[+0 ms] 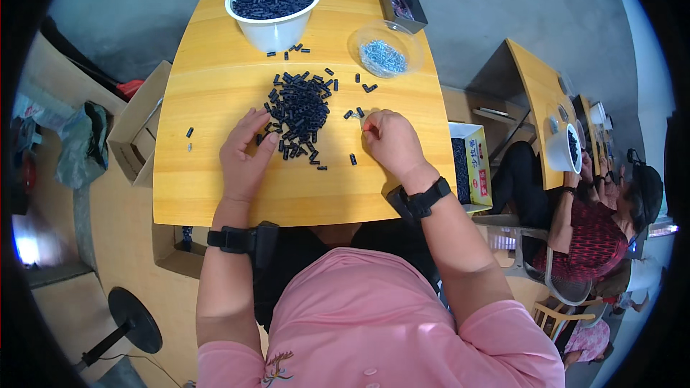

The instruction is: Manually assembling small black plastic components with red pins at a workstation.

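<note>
A heap of small black plastic pieces [302, 108] lies in the middle of the yellow wooden table [208, 179]. At its left edge is my left hand [244, 154], thumb and fingers apart, with a few black pieces close to the fingertips. Right of the heap, my right hand [394, 145] is closed in a pinch; what it holds, if anything, is hidden. Two loose black pieces [354, 113] lie just beyond its fingertips, and a single black piece [353, 159] lies to its left, nearer me.
A white bucket [277, 31] full of black pieces stands at the back, beside a clear bowl of small silvery parts [383, 57] and a dark grey tray [413, 23]. Cardboard boxes [136, 151] flank the table's left; a yellow box [471, 165] is on the right. Another person [589, 244] sits farther right.
</note>
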The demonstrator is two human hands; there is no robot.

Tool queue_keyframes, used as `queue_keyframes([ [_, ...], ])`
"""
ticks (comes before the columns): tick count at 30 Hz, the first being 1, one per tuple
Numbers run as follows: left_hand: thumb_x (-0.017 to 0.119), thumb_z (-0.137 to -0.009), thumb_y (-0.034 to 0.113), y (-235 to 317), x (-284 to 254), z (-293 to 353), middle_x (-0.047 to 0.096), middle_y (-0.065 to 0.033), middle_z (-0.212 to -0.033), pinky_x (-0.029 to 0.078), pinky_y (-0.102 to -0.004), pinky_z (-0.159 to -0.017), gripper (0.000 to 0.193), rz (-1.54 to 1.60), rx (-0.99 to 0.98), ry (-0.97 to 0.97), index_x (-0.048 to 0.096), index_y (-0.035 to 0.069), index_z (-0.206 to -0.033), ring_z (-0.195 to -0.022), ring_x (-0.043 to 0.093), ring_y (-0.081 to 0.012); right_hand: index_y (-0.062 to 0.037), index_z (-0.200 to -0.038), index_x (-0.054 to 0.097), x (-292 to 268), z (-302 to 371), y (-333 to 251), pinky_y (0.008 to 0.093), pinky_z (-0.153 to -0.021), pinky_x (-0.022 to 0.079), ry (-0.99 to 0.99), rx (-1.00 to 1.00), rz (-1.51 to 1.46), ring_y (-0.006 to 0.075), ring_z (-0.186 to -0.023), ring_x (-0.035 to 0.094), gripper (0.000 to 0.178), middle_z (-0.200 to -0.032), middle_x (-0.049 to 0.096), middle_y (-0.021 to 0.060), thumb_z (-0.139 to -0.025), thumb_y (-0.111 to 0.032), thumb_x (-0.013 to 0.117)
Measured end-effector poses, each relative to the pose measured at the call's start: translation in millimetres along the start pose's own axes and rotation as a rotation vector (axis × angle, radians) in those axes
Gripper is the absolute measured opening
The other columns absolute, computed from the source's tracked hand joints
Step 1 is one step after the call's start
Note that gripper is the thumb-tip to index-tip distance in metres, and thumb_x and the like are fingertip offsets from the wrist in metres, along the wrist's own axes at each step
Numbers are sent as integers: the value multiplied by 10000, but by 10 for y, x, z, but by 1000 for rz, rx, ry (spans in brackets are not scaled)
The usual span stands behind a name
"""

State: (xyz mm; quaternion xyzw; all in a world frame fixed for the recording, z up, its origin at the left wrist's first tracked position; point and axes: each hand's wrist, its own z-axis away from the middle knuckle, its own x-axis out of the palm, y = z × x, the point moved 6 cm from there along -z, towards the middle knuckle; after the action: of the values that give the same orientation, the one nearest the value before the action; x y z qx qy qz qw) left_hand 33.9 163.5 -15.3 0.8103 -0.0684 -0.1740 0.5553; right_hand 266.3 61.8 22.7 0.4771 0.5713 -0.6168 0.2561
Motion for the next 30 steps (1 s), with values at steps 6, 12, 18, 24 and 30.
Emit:
queue_keyframes([
  [6, 680, -768, 70, 549, 85, 67, 645, -125, -1070, 469, -333, -880, 229, -201, 217, -37, 670, 35, -994, -1027, 591, -263, -4, -746, 600, -34, 255, -53, 413, -684, 492, 76, -55, 17, 344, -768, 585, 34, -778, 604, 169, -729, -22, 577],
  [12, 672, -752, 69, 642, 454, 250, 646, -119, -908, 514, -322, -695, 149, -199, 116, -152, 668, 24, -894, -807, 619, -259, -13, -715, 579, 10, 302, -87, 410, -680, 497, 47, -36, 61, 331, -770, 588, 24, -760, 598, 159, -712, -37, 580],
  [18, 680, -754, 52, 789, 745, 281, 636, -74, -830, 473, -237, -564, 98, -179, 137, -242, 663, 12, -842, -637, 591, -139, -11, -706, 571, -69, 446, -61, 412, -676, 494, 46, -22, 82, 335, -760, 585, 27, -752, 593, 163, -703, -37, 576],
  [24, 683, -740, 48, 693, 557, 355, 644, -76, -831, 454, -230, -550, 93, -303, 148, -87, 673, 23, -829, -615, 571, -138, -6, -708, 576, -73, 511, 22, 414, -680, 490, 101, -78, -46, 345, -753, 583, 31, -747, 593, 169, -723, -30, 564],
  [30, 681, -736, 48, 682, 416, 454, 638, -101, -813, 480, -273, -580, 85, -330, 36, -24, 668, 4, -807, -658, 598, -216, 0, -731, 596, -68, 483, -24, 417, -685, 490, 102, -89, -78, 350, -761, 588, 43, -754, 595, 177, -734, -37, 574],
])
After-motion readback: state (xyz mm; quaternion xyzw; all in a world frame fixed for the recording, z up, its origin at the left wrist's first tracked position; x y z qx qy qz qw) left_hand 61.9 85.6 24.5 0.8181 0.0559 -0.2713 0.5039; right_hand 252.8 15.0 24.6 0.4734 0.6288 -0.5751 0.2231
